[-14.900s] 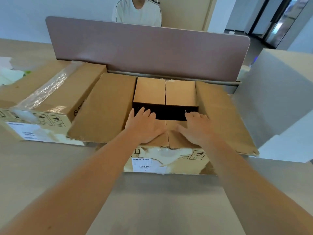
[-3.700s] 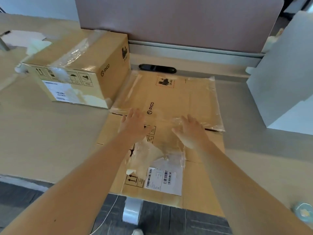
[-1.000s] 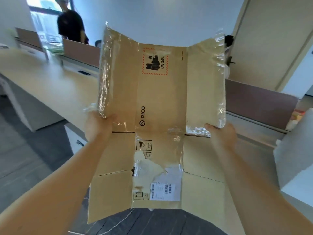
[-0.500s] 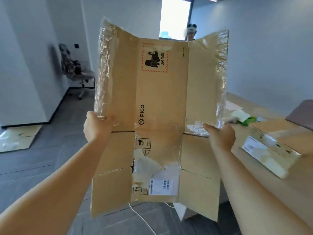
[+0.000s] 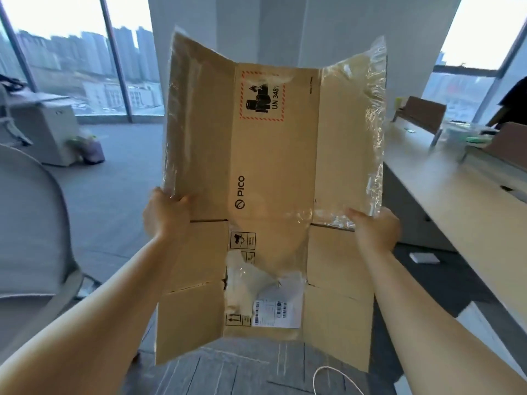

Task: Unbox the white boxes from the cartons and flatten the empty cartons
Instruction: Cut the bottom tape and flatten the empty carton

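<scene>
A flattened brown carton (image 5: 273, 172) with PICO print, a hazard label and loose clear tape hangs upright in the air in front of me. My left hand (image 5: 165, 215) grips its left edge at mid-height, thumb on the front face. My right hand (image 5: 373, 229) grips the right edge at the same height, over crinkled tape. The lower flaps dangle free with a white shipping label on them. No white boxes or other cartons are in view.
A grey chair back (image 5: 31, 229) stands close at the left. A long desk (image 5: 456, 189) with dividers runs along the right. A grey cabinet (image 5: 48, 132) sits by the windows at the far left. A white cable (image 5: 328, 380) lies on the carpet below.
I have kept turning left with the carton held up in both hands; the desk with the other carton has left view, and windows, a chair and another desk now show.
</scene>
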